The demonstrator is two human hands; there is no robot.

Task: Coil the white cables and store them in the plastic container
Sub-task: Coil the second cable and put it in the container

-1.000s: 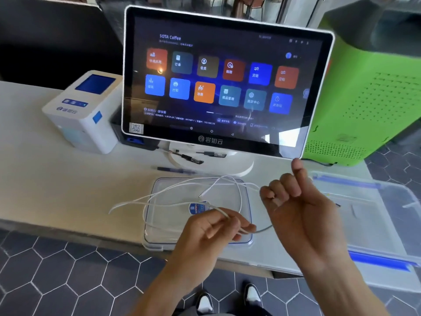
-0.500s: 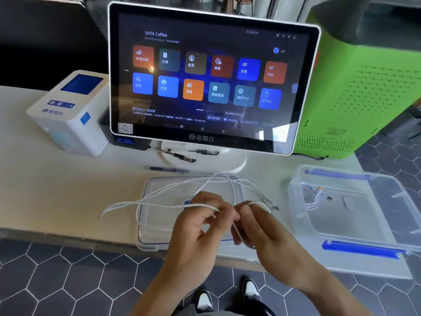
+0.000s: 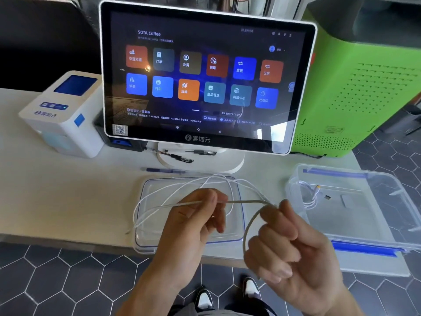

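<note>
Left hand (image 3: 196, 224) raised over the near edge of the counter (image 3: 68, 201), grip pressed together: thumb and forefinger pinching a white cable (image 3: 246, 201) at the fingertips, remaining fingers curled loosely beneath. Right hand (image 3: 291, 252) just beside it and lower, fingers curled, grip closed round the same cable where it bends into a loop; loop hanging down between the two hands and passing behind the right fingers. From the left pinch, cable strands running leftward and back, sprawled in loose arcs across a clear lid (image 3: 159, 238) with a blue rim, lying flat on the counter directly beneath the hands; one strand trailing off the lid's left side onto the bare counter. To the right, well apart from the lid, a clear plastic container (image 3: 376, 229) with blue latches, open on top, holding another coiled white cable (image 3: 309, 197) with a yellow-tipped plug near its back left corner, plus a small dark plug beside it. Behind the lid, a large touchscreen terminal (image 3: 205, 74) on a round white stand, lit with coloured tiles and "SOTA Coffee" at top. Two dark pens on the stand's base, a blue pen (image 3: 166, 171) lying on the counter in front of it. At left, a white receipt printer (image 3: 63, 115) with a blue panel. At right rear, a green perforated cabinet (image 3: 364, 92). Below the counter edge, dark hexagonal floor tiles (image 3: 57, 281) and the toes of black-and-white shoes (image 3: 205, 299).
</note>
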